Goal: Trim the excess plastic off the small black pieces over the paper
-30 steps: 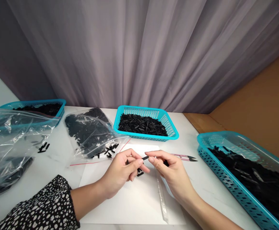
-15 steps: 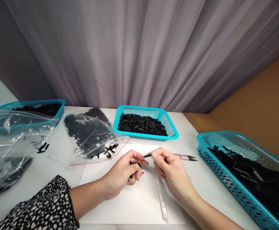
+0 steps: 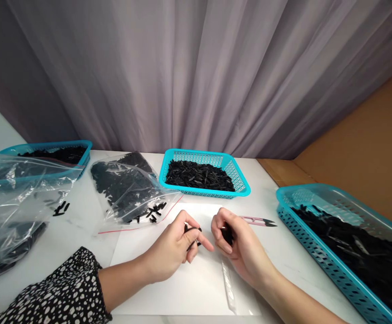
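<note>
My left hand [image 3: 172, 245] is curled above the white sheet [image 3: 169, 294], with small black strips [image 3: 192, 244] held between its fingers and palm. One of its fingers points out toward the right. Close beside it, my right hand [image 3: 236, 243] is closed around more black strips [image 3: 227, 234], partly hidden by its fingers. The hands are apart from each other. Just beyond the right hand lies a pair of pink-handled thread snips [image 3: 255, 221], blades to the right. A narrow folded strip of clear plastic [image 3: 229, 288] lies under the right wrist.
A blue basket [image 3: 245, 186] of black strips stands ahead, another basket [image 3: 283, 204] at right and a third [image 3: 87, 155] at far left. Clear zip bags [image 3: 128, 193] with black pieces lie at left, the nearer bag [image 3: 10, 189] bulging up. A grey curtain [image 3: 189, 67] hangs behind.
The black strip that was pinched between my right thumb and forefinger no longer shows there. My right fingers have curled inward, and a left finger has stretched out.
</note>
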A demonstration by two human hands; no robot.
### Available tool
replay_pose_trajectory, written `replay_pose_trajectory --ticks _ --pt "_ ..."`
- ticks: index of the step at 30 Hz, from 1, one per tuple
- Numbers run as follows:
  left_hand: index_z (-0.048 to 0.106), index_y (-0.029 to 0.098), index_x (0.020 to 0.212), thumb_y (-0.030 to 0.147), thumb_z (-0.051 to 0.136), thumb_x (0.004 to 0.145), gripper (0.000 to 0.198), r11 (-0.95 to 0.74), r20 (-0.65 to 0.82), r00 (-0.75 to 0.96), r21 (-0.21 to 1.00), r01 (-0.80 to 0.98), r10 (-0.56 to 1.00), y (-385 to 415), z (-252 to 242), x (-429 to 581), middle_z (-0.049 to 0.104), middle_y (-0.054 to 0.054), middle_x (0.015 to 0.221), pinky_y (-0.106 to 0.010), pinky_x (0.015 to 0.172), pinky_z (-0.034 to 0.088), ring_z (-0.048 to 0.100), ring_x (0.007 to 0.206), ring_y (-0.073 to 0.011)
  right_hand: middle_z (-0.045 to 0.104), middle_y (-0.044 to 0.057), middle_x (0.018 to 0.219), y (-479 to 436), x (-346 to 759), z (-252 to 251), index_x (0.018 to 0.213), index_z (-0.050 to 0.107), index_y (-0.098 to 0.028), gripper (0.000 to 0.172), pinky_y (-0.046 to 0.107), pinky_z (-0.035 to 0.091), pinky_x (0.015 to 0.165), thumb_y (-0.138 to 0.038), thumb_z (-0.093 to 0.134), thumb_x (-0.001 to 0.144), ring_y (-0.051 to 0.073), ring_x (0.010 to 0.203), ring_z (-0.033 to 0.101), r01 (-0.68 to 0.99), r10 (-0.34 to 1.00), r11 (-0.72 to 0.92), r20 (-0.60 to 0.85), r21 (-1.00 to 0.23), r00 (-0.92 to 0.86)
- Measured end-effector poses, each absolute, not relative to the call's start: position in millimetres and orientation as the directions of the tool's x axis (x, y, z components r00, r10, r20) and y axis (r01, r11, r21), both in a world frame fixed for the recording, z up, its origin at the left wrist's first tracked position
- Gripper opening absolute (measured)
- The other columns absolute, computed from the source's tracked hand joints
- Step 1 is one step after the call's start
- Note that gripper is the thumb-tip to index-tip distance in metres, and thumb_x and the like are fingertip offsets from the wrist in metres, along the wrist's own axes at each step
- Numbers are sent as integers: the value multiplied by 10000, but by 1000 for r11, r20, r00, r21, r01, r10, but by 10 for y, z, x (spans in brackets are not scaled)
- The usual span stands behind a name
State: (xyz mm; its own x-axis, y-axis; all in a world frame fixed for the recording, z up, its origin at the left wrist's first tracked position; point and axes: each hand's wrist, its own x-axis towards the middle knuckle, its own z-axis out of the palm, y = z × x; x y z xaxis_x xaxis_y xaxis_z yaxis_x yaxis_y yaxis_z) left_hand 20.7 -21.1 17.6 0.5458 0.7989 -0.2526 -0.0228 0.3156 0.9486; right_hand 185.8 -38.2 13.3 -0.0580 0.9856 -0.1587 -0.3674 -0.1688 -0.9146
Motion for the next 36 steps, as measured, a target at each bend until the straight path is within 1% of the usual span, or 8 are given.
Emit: replay_pose_trajectory --ticks 3,7,13,20,23,28,31,36 --pt "434 205 808 510 614 841 355 297 -231 548 954 -34 804 -193 191 203 688 -17 702 -223 460 214 357 455 -55 397 -71 510 -395 1871 127 783 669 -193 258 222 230 430 -448 693 811 86 446 287 -107 998 -38 -31 -993 -63" --pt "526 171 731 548 739 719 433 340 -274 520 940 -35 809 -149 214 181 564 42 558 -223 431 162 301 426 -44 629 19 620 -420 1892 138 931 801 -241 173 286 391 555 -335 689 837 157 565 495 179 965 248 226 -952 -135" --pt "595 135 801 573 737 718 468 422 -286 568 899 -120 772 -142 211 176 650 -30 589 -230 412 106 283 402 -40 583 15 547 -455 1892 112 918 819 -278 167 296 395 493 -241 674 844 150 475 438 326 901 426 427 -844 -71" --pt "605 129 1158 487 605 873 458 507 -317 623 849 -149 715 -154 275 172 673 -47 695 -245 421 59 283 417 -53 642 32 620 -385 1921 80 826 822 -268 119 309 422 538 -311 721 778 179 565 532 168 971 201 219 -965 98" --pt "518 180 1141 455 602 887 384 480 -289 619 862 -163 730 -165 231 162 711 -46 709 -225 414 98 320 408 -56 696 52 709 -369 1927 91 804 821 -258 127 333 455 608 -339 749 739 206 655 580 71 987 111 118 -991 111" --pt "413 214 811 473 612 876 333 412 -223 591 888 -205 775 -144 180 163 725 -51 635 -207 400 127 277 374 -45 479 -19 506 -372 1916 71 801 814 -216 222 267 268 444 -415 783 707 115 475 334 -27 989 5 1 -1000 146" --pt "517 177 833 435 649 850 290 405 -256 557 900 -161 790 -120 184 165 723 -62 641 -210 399 114 266 373 -36 343 -64 467 -370 1894 79 783 788 -173 340 251 154 429 -496 801 678 80 451 209 -149 989 -72 -90 -986 117" --pt "678 121 993 381 652 832 308 390 -284 494 912 -124 822 -113 201 167 746 -100 815 -231 405 122 281 377 -21 244 -104 462 -379 1857 149 773 738 -144 420 249 84 444 -542 807 658 57 443 128 -282 982 -177 -188 -943 15"
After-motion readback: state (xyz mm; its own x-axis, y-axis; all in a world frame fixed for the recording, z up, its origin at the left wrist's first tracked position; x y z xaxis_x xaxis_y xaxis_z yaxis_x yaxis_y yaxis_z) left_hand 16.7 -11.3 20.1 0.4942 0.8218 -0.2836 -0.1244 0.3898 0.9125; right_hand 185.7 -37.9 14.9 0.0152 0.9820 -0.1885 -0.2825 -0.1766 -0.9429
